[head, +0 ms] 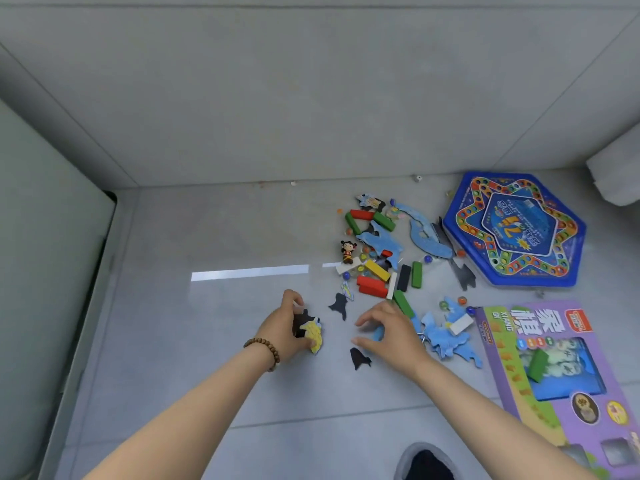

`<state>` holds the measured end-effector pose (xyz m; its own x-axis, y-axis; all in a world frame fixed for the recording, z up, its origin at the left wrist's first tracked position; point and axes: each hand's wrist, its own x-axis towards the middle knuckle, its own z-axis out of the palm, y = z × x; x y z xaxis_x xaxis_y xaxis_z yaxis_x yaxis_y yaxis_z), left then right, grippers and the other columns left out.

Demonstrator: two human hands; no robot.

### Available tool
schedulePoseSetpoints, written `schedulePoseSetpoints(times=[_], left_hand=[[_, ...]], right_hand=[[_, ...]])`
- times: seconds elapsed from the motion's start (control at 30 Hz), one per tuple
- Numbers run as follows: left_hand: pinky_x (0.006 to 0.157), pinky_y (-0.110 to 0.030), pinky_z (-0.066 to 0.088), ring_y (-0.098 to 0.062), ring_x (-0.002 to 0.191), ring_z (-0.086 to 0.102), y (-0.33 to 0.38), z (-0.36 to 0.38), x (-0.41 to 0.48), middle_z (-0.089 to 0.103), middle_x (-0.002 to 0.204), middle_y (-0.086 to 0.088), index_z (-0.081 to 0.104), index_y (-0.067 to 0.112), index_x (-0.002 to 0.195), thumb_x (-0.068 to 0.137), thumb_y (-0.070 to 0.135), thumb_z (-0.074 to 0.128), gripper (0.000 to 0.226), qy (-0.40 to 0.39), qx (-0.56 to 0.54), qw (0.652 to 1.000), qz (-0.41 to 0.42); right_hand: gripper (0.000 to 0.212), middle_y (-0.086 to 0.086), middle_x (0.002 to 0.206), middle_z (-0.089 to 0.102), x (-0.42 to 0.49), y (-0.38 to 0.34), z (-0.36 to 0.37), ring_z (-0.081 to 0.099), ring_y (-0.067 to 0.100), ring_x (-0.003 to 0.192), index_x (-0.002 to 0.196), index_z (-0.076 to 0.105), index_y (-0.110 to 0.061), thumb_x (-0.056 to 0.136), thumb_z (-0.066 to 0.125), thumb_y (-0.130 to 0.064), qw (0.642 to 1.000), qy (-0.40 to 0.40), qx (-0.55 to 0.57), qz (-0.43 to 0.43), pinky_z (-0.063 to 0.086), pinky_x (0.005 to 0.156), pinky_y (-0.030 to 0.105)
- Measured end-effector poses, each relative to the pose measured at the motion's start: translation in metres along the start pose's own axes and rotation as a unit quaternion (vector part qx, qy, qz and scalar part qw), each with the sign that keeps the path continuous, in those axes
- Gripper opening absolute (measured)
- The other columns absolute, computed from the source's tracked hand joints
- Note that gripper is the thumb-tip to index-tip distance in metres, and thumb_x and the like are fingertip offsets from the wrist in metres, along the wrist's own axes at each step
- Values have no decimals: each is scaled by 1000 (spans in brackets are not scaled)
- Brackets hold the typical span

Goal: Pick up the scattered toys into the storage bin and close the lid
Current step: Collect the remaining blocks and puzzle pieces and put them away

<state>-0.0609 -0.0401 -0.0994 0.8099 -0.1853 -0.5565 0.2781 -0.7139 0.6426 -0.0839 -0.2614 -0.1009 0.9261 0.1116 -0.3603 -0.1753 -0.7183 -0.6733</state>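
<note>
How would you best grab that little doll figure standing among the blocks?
The doll figure stands upright, so probably pinch its narrow body below the big round head, coming down from above. Marbles and a white block crowd its base, leaving little room low down.

both bare forearms reaching forward and down, left hand [285, 327] curled with fingers closed around flat pieces, bead bracelet [264, 348] on left wrist, right hand [389, 332] palm down, fingers spread and bent
</note>
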Motion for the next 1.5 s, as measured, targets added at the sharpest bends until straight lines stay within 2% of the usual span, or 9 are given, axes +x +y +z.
schedulePoseSetpoints(times=[0.17,0.37,0.5,0.83,0.93,1.0,1.13,1.33,1.5], left_hand=[[67,-20,53,-18,79,59,0,10,-9,65,89,-2,61,19,97,79,3,69,25,-24,-182,983,-20],[87,-41,49,-25,90,64,-5,7,-16,72,90,-3,66,21,106,71,4,65,39,-97,-348,925,-113],[72,-29,52,-21,81,64,-2,6,-18,67,89,-9,62,16,108,89,-9,41,37,-119,-432,878,-169],[84,-41,51,-30,91,64,-3,8,-19,69,105,-7,62,17,114,93,31,49,28,-123,-556,797,-202],[87,-46,50,-31,94,63,3,10,-17,67,106,-11,64,17,111,90,51,48,43,-123,-596,766,-208],[82,-45,54,-29,93,64,8,12,-17,66,106,-11,63,18,112,90,46,51,37,-119,-600,767,-195],[70,-36,60,-26,86,67,8,11,-18,66,107,-9,61,18,114,94,23,52,22,-92,-574,795,-175],[70,-36,58,-22,79,69,-4,14,-22,69,100,-8,60,11,105,93,27,55,21,-75,-562,799,-202],[73,-35,57,-22,90,67,-13,10,-26,71,100,-8,62,10,105,92,29,55,24,-76,-575,786,-217]], right_hand=[[37,-13,102,44,-17,9,0,36,3,103,99,66,-31,66,80,-40,994,-47,-96,-21,23,85,18],[28,-17,94,40,-23,12,11,37,8,103,94,67,-27,69,79,-33,995,-12,-89,-30,20,82,9],[23,-10,94,45,-23,11,17,38,8,99,90,68,-22,71,79,-28,998,2,-61,-11,27,82,13],[16,-4,89,64,-12,-17,13,55,9,78,98,71,-10,83,70,-15,981,71,160,86,41,67,4],[15,0,91,68,-13,-47,16,58,5,75,100,70,-16,86,66,-14,953,-29,292,72,45,58,9],[13,1,95,68,-14,-50,17,57,8,78,98,70,-20,86,67,-18,952,-29,296,75,46,54,11],[18,-5,94,57,-17,-18,14,54,8,79,94,68,-23,79,73,-15,983,21,171,60,41,71,8],[32,-12,94,50,-30,7,21,48,-14,83,97,65,-24,71,80,-14,995,-2,93,43,36,75,2],[25,-15,92,47,-28,6,29,50,-3,85,86,62,-24,70,80,-16,997,15,55,45,37,76,5]])
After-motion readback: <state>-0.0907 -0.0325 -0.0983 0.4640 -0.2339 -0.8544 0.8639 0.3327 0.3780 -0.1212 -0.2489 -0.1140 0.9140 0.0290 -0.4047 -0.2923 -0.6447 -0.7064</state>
